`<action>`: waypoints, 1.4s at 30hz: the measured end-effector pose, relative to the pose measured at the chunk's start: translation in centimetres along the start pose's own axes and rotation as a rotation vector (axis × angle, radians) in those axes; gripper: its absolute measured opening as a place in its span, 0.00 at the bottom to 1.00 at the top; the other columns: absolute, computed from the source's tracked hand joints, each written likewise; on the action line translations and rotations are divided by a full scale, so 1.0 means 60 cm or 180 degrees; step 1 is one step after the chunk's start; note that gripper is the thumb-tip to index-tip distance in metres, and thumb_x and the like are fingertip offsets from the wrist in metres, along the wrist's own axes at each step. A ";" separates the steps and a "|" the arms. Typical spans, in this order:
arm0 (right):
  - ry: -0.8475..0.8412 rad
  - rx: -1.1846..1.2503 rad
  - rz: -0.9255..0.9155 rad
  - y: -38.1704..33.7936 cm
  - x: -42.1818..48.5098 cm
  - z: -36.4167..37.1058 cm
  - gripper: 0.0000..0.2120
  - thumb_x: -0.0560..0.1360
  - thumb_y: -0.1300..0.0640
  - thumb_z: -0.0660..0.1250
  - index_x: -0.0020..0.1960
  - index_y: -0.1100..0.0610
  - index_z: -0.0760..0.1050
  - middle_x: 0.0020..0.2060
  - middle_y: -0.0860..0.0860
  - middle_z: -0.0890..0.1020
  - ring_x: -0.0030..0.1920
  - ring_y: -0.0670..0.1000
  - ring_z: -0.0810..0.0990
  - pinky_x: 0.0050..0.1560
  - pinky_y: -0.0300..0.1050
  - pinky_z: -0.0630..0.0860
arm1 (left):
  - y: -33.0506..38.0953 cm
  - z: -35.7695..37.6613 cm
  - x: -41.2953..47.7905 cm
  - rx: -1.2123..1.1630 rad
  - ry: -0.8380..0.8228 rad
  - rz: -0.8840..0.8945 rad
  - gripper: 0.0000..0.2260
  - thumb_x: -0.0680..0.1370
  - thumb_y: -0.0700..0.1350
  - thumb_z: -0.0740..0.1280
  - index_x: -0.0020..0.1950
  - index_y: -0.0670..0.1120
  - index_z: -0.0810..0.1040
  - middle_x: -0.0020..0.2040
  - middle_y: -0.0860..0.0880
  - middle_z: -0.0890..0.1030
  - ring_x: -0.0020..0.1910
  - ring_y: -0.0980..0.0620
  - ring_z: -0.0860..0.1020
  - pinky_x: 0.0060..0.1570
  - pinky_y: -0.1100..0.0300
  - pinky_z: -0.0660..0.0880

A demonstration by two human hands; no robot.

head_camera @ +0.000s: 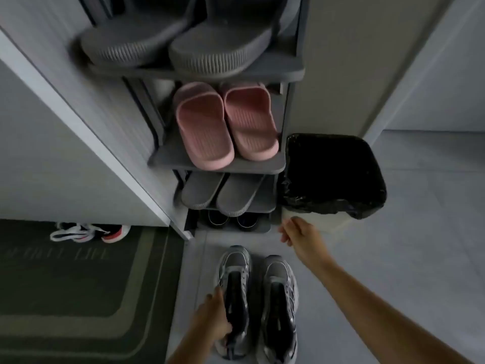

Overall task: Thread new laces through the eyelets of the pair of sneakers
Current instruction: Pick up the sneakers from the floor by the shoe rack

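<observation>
- The left sneaker (237, 261) and the right sneaker (279, 298) sit side by side on the near floor, toes pointing far.
- The left hand (211, 320) grips the left sneaker at its opening. The fingertips are hidden inside.
- The right hand (298, 236) reaches far, near the black bin (333, 174). Its fingers are bent loosely. I cannot tell if they hold anything.
- The sneakers are too dark and blurry to make out the lace holes.
- The shoe rack (262, 166) holds pink slippers (202, 127). Dark shoes (231, 220) on the lowest shelf are mostly hidden.
- On the left, a red and white shoe (86, 232) by the mat (78, 285) is partly cut off.
</observation>
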State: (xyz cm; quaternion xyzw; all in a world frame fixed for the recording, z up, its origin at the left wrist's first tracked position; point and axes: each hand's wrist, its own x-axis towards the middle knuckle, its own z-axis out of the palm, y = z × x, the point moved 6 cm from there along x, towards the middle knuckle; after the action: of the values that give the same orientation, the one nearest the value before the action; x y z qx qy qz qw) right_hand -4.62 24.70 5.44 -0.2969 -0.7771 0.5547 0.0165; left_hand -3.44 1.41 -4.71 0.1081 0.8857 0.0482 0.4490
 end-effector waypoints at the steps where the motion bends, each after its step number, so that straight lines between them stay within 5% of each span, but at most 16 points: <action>1: 0.0059 0.0130 -0.0061 0.004 0.007 0.006 0.15 0.79 0.56 0.56 0.35 0.53 0.71 0.29 0.49 0.75 0.30 0.47 0.71 0.36 0.38 0.69 | -0.002 0.015 0.010 0.0150 -0.0074 -0.0048 0.38 0.72 0.45 0.68 0.73 0.45 0.47 0.67 0.43 0.66 0.64 0.43 0.71 0.61 0.51 0.69; 4: 0.0141 0.0371 0.0051 0.031 0.008 0.026 0.15 0.79 0.56 0.56 0.36 0.55 0.72 0.28 0.49 0.75 0.29 0.46 0.71 0.31 0.31 0.68 | -0.004 0.040 0.017 0.0321 0.0092 -0.0086 0.39 0.75 0.45 0.65 0.74 0.47 0.39 0.68 0.44 0.65 0.62 0.45 0.73 0.59 0.53 0.69; 10: 0.0257 0.0516 0.0364 0.109 -0.049 0.053 0.16 0.80 0.56 0.55 0.36 0.59 0.72 0.27 0.50 0.73 0.29 0.48 0.69 0.29 0.31 0.66 | -0.010 0.038 0.027 0.0191 0.0669 0.0147 0.33 0.79 0.48 0.60 0.75 0.51 0.40 0.66 0.46 0.68 0.56 0.50 0.77 0.51 0.59 0.73; 15: 0.0442 0.0227 0.0697 0.159 -0.084 0.068 0.16 0.79 0.55 0.57 0.33 0.57 0.69 0.28 0.50 0.72 0.31 0.51 0.70 0.35 0.45 0.66 | 0.008 0.023 0.024 0.0560 0.0657 0.0476 0.25 0.80 0.41 0.48 0.74 0.58 0.46 0.64 0.43 0.70 0.57 0.45 0.76 0.54 0.55 0.72; 18: 0.0476 -0.0548 0.0848 0.190 -0.101 0.087 0.09 0.76 0.53 0.62 0.42 0.58 0.70 0.40 0.53 0.71 0.46 0.57 0.73 0.44 0.46 0.65 | 0.010 0.029 0.024 0.0622 0.0552 0.0419 0.22 0.80 0.43 0.49 0.73 0.55 0.53 0.64 0.43 0.69 0.59 0.42 0.74 0.57 0.53 0.70; 21: 0.0172 -0.1813 0.1242 0.234 -0.123 0.103 0.20 0.74 0.44 0.62 0.57 0.57 0.66 0.55 0.54 0.69 0.61 0.57 0.69 0.56 0.47 0.67 | 0.007 0.025 0.034 0.0581 0.0622 0.0335 0.16 0.80 0.43 0.51 0.68 0.47 0.63 0.61 0.43 0.72 0.58 0.43 0.75 0.56 0.53 0.70; 23: -0.0090 -0.1990 0.1498 0.262 -0.134 0.108 0.19 0.75 0.48 0.61 0.60 0.58 0.63 0.59 0.56 0.68 0.63 0.58 0.68 0.60 0.48 0.67 | 0.004 0.018 0.035 0.0401 0.0728 0.0343 0.14 0.80 0.43 0.51 0.64 0.46 0.65 0.60 0.44 0.73 0.58 0.44 0.75 0.55 0.54 0.70; 28: -0.0125 -0.1881 0.1485 0.274 -0.138 0.101 0.05 0.75 0.63 0.54 0.51 0.58 0.64 0.58 0.59 0.71 0.59 0.60 0.72 0.55 0.47 0.69 | 0.003 0.000 0.030 -0.0210 0.1050 0.0460 0.14 0.79 0.43 0.51 0.64 0.49 0.66 0.60 0.46 0.74 0.57 0.47 0.75 0.50 0.59 0.68; 31: 0.0003 -0.1751 0.1233 0.250 -0.132 0.092 0.03 0.75 0.63 0.55 0.47 0.57 0.65 0.54 0.59 0.73 0.55 0.60 0.75 0.46 0.46 0.68 | 0.009 -0.008 0.035 -0.0320 0.0959 0.0584 0.20 0.79 0.40 0.51 0.71 0.50 0.59 0.68 0.47 0.68 0.63 0.48 0.71 0.59 0.57 0.68; 34: -0.0009 -0.1772 0.0895 0.213 -0.129 0.084 0.02 0.76 0.62 0.56 0.46 0.57 0.66 0.52 0.58 0.73 0.52 0.60 0.75 0.45 0.46 0.69 | 0.023 -0.033 0.018 -0.0535 0.0927 0.0700 0.24 0.79 0.41 0.56 0.74 0.52 0.53 0.71 0.48 0.65 0.64 0.48 0.71 0.60 0.56 0.70; 37: 0.0088 -0.1688 0.0749 0.169 -0.137 0.063 0.06 0.76 0.62 0.56 0.50 0.61 0.70 0.51 0.58 0.74 0.50 0.61 0.76 0.45 0.47 0.71 | 0.045 -0.053 -0.022 -0.0697 0.0750 0.0712 0.22 0.79 0.49 0.59 0.72 0.48 0.59 0.68 0.47 0.70 0.64 0.49 0.72 0.60 0.56 0.70; 42: 0.0141 -0.1546 0.0590 0.072 -0.186 0.032 0.07 0.76 0.62 0.56 0.39 0.55 0.63 0.50 0.59 0.75 0.47 0.60 0.75 0.44 0.47 0.69 | 0.067 -0.057 -0.126 -0.1169 0.0219 0.0894 0.24 0.77 0.56 0.60 0.68 0.45 0.64 0.65 0.46 0.73 0.62 0.48 0.73 0.60 0.57 0.70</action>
State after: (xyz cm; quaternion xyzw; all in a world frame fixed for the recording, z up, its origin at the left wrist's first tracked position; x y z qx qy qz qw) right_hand 5.81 18.59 4.33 -0.3741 -0.8564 0.3444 -0.0892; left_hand -1.26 3.58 4.01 0.1450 0.8531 0.2742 0.4196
